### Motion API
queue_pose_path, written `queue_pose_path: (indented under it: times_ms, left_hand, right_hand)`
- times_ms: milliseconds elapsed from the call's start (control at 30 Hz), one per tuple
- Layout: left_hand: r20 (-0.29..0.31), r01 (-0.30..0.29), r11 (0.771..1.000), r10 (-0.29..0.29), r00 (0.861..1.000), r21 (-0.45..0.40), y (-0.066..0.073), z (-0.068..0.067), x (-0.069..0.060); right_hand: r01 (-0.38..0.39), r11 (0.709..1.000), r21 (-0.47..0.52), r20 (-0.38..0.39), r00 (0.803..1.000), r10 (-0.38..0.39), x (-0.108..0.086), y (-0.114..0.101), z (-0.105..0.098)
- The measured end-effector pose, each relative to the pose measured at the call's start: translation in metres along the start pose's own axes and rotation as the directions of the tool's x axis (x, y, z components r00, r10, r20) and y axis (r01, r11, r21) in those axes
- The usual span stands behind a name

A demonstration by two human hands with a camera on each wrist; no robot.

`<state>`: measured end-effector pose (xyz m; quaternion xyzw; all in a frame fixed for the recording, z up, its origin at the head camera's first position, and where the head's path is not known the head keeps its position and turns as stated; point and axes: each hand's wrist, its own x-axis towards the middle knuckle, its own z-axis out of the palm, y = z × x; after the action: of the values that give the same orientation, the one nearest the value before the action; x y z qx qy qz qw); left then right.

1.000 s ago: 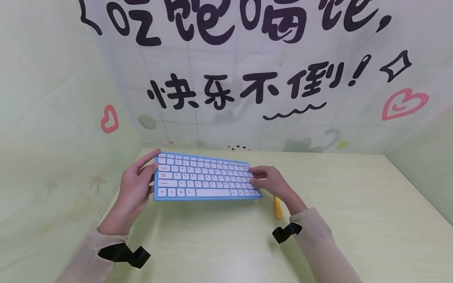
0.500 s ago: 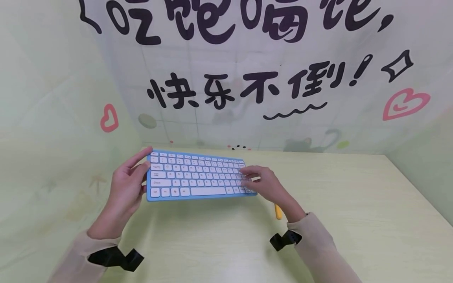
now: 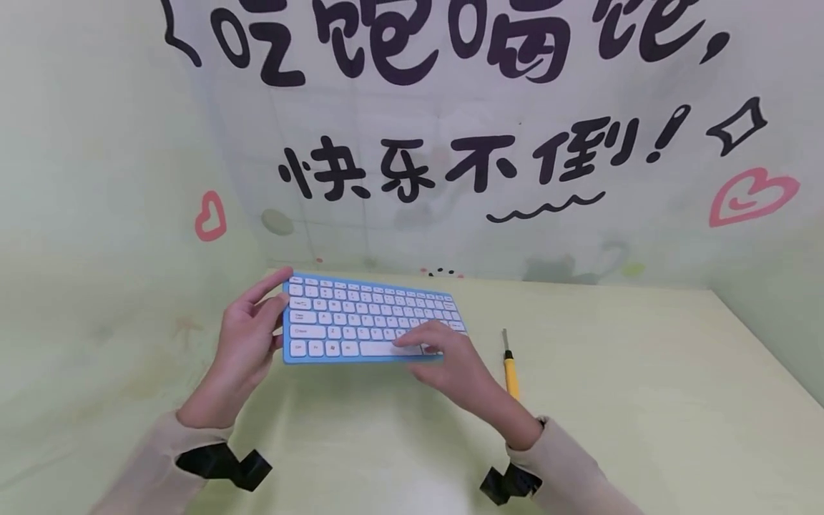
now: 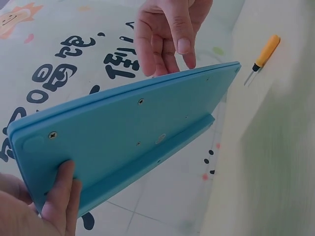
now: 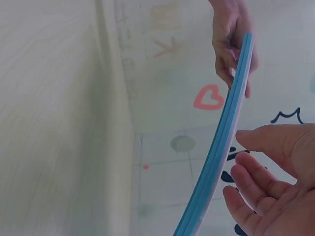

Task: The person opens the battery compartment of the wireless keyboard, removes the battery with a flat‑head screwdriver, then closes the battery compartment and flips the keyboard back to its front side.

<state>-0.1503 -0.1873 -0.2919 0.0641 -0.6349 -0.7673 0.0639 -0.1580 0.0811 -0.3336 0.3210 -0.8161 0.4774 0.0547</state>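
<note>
Keyboard (image 3: pixel 363 315) near the desk's (image 3: pixel 618 365) left edge now seems held just by the left hand (image 3: pixel 247 335); the loose right hand (image 3: pixel 458 365) slid from its end.

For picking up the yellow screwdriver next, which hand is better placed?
Probably the right hand: it is nearer the screwdriver and grips nothing, while the left hand holds the keyboard by its left end.

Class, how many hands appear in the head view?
2: the left hand grips the left end of the keyboard; the right hand is in front of its lower right part.
</note>
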Motion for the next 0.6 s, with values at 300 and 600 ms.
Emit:
queue_pose_path:
  times_ms: [300, 600]
  left_hand:
    - [-0.023, 0.0, 1.0, 0.0, 1.0, 0.007, -0.002, 0.01, -0.002]
    - [-0.078, 0.029, 1.0, -0.029, 0.997, 0.005, -0.006, 0.024, -0.005]
  right_hand:
    - [0.112, 0.988, -0.11, -0.02, 0.993, -0.115, 0.005, -0.001, 0.012]
    - [0.126, 0.944, -0.306, -0.094, 0.982, -0.162, 0.008, 0.004, 0.015]
